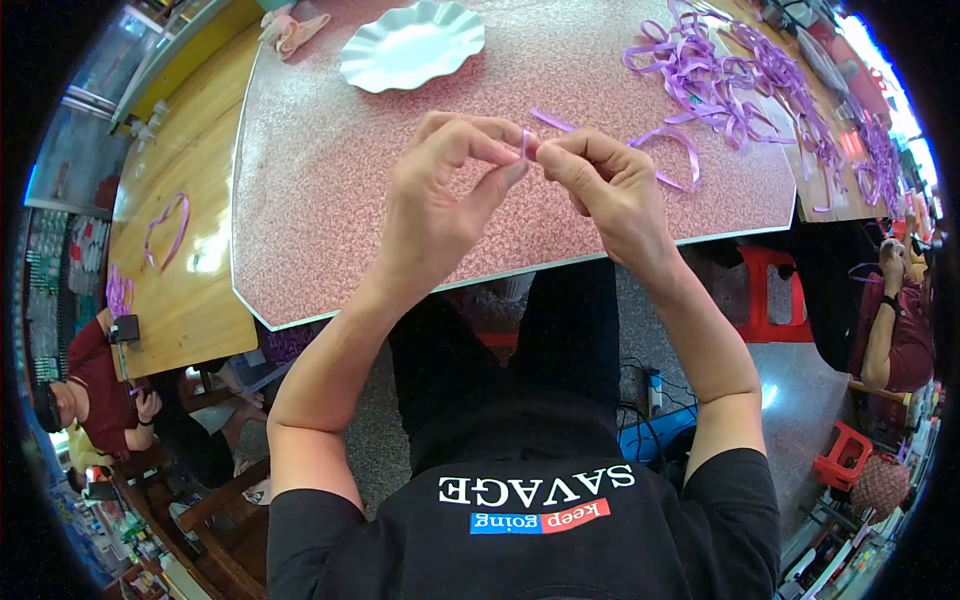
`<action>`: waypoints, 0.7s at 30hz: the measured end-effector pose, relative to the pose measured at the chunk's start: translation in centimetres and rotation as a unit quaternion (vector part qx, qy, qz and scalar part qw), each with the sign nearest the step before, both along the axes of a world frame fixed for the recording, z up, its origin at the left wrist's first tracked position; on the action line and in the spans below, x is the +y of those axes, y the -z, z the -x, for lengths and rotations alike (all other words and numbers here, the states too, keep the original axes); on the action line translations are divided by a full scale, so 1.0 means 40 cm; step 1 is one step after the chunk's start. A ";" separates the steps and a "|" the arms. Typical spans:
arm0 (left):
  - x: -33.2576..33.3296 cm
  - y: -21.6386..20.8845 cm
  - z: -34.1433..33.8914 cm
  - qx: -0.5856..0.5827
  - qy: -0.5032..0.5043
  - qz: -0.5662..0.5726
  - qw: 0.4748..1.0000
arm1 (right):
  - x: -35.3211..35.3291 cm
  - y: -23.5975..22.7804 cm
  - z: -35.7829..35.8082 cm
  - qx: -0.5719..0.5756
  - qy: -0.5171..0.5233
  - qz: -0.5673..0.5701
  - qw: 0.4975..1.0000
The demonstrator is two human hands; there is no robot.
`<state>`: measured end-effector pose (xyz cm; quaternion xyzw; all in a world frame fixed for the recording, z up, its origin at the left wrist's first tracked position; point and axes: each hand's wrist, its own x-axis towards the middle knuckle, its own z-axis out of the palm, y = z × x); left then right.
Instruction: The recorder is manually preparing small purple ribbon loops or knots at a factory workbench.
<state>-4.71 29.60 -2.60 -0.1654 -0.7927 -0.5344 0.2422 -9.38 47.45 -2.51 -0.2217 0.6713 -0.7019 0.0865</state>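
Observation:
Over the pink speckled table mat, my two hands meet at their fingertips. A narrow purple ribbon [526, 144] stands up between the thumb and forefinger of my left hand [435, 180], which pinches it. My right hand [612, 190] is closed at the thumb and forefinger right beside it, on the same ribbon as far as I can see. One ribbon end shows behind the right fingers, and a curved length lies on the mat to the right of that hand. The exact grip of the right fingertips is partly hidden.
A white wavy-rimmed plate [412, 48] sits at the far side of the mat, with a pale pink cloth-like piece [291, 32] to its left. Purple ribbons [700, 75] are heaped at the far right. People sit at left and right; a red stool [772, 300] stands under the table's right side.

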 end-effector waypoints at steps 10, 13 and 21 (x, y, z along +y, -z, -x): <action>-0.014 -0.027 0.009 0.121 0.038 0.210 0.969 | 0.000 -0.014 -0.001 -0.160 -0.062 0.023 0.985; 0.000 -0.020 -0.005 0.088 0.001 0.115 0.990 | -0.012 -0.003 -0.011 -0.158 -0.044 0.068 0.984; -0.014 -0.016 -0.002 -0.282 0.172 -0.347 0.878 | -0.033 0.033 0.017 0.378 0.088 -0.042 0.920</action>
